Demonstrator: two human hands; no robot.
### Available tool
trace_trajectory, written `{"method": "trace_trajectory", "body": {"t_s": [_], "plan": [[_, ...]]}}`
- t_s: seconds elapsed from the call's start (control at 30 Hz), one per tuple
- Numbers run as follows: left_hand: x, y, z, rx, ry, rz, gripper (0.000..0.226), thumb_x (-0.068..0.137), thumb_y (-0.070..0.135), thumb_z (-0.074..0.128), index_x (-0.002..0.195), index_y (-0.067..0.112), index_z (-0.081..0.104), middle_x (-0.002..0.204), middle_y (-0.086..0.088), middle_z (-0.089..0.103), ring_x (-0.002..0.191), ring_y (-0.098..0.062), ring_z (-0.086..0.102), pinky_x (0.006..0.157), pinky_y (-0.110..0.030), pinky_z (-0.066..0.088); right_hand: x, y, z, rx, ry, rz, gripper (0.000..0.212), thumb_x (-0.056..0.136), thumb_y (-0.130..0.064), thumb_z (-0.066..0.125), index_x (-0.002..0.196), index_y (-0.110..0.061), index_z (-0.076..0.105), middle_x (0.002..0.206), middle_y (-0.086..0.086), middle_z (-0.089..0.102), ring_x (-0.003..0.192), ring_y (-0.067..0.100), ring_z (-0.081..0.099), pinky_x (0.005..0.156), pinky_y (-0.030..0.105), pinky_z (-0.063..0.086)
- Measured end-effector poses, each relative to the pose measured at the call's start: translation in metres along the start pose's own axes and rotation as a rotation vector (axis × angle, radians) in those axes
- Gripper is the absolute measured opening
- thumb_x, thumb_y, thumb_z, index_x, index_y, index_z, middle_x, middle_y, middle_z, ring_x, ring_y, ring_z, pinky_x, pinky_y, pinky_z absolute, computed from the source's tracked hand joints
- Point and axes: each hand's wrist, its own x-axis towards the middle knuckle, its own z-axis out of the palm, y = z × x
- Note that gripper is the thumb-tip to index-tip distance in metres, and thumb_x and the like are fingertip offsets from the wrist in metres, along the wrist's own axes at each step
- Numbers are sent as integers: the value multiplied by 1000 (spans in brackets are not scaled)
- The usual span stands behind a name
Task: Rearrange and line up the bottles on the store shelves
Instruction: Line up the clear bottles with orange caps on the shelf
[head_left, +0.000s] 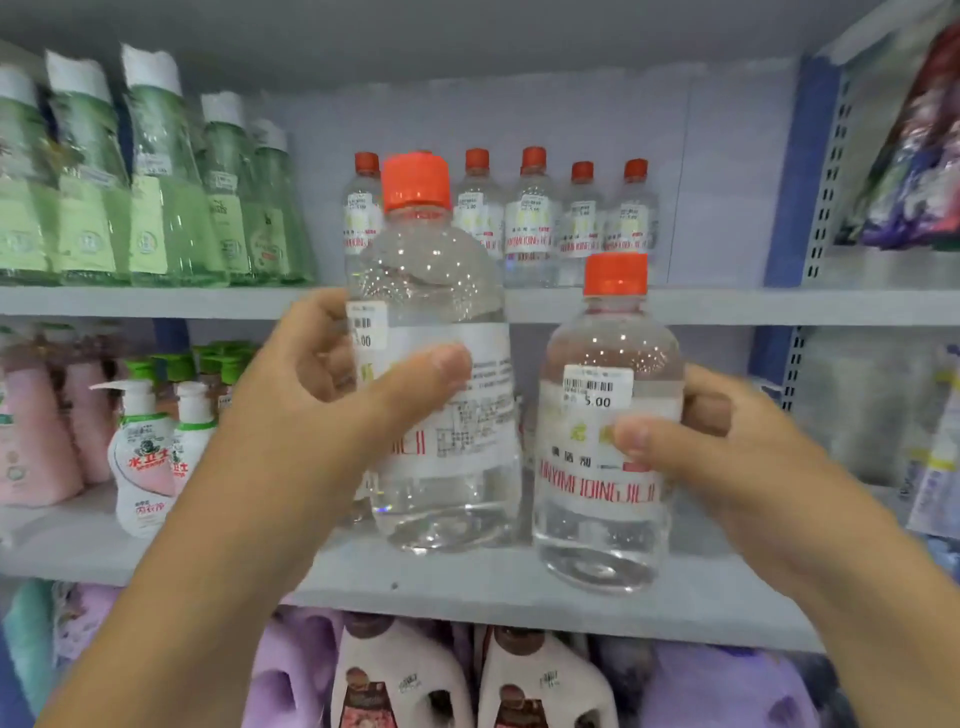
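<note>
The upper shelf (156, 302) carries green bottles (171, 208) at left and a row of clear red-capped bottles (532, 218) at centre, while the middle shelf (467, 582) carries pink bottles (36, 441) and white pump bottles (143, 457) at left.

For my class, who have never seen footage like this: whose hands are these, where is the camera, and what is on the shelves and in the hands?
There is one picture, from a camera worn on a person's head, looking down at their own bare hands. The left hand holds a clear bottle with an orange cap; the right hand holds a matching bottle. More of these bottles stand on the upper shelf, beside green bottles. Below are pink and white pump bottles.
</note>
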Motion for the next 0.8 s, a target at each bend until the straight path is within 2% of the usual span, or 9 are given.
{"method": "trace_trajectory", "body": {"t_s": [0.07, 0.1, 0.2, 0.27, 0.43, 0.57, 0.67, 0.73, 0.8], "plan": [[23, 21, 14, 40, 9, 40, 61, 56, 56, 88, 110, 38, 65, 95, 15, 78, 83, -7, 77, 61, -20, 59, 16, -31, -18, 0, 31, -73, 36, 59, -14, 88, 90, -29, 82, 97, 4, 79, 89, 18, 77, 70, 24, 60], [37, 30, 21, 60, 11, 51, 62, 57, 57, 83, 112, 37, 63, 94, 16, 78, 81, -6, 76, 61, -20, 59, 26, -45, -27, 9, 59, -102, 33, 58, -19, 88, 89, -26, 82, 98, 4, 80, 90, 19, 77, 70, 25, 61], [84, 49, 41, 145, 21, 82, 71, 55, 67, 84, 114, 37, 60, 96, 15, 77, 85, -3, 75, 76, -37, 61, 63, -83, -57, -31, 123, -127, 41, 68, -34, 74, 104, -15, 75, 104, 7, 79, 98, 25, 76, 82, 43, 62], [113, 48, 52, 223, 41, 83, 76, 55, 69, 83, 119, 37, 56, 99, 14, 76, 83, 0, 73, 76, -32, 57, 88, -96, -75, -126, 159, -102, 48, 71, -38, 76, 111, -12, 72, 104, 7, 79, 99, 25, 75, 90, 49, 59], [167, 22, 73, 430, -11, 45, 90, 55, 79, 78, 134, 51, 45, 119, 11, 67, 102, -13, 68, 90, -43, 58, 141, -75, -106, -284, 222, 49, 33, 83, -33, 80, 111, -17, 72, 95, -3, 80, 90, 15, 76, 91, 45, 60], [195, 14, 92, 477, -106, -23, 80, 71, 60, 84, 136, 41, 40, 111, 12, 69, 86, -10, 71, 74, -35, 60, 172, -51, -117, -312, 201, 129, 36, 86, -31, 79, 117, -15, 68, 96, -3, 79, 83, 11, 77, 69, 28, 60], [210, 18, 104, 578, -205, -56, 79, 75, 56, 82, 134, 36, 33, 103, 14, 64, 79, -6, 68, 57, -23, 50, 193, -43, -126, -381, 144, 182, 47, 85, -34, 79, 125, -18, 61, 105, -1, 77, 88, 13, 77, 78, 32, 63], [220, 16, 105, 624, -225, -51, 77, 75, 54, 84, 129, 34, 33, 100, 12, 62, 79, -6, 66, 57, -23, 48, 204, -42, -132, -432, 124, 201, 52, 84, -34, 80, 128, -24, 55, 110, -1, 75, 92, 15, 76, 84, 36, 62], [229, 13, 101, 652, -236, -56, 79, 73, 51, 86, 129, 33, 34, 102, 7, 64, 80, -10, 69, 60, -28, 57, 212, -42, -135, -473, 101, 213, 52, 85, -33, 81, 128, -28, 52, 111, -2, 75, 94, 16, 75, 86, 38, 62]]}}
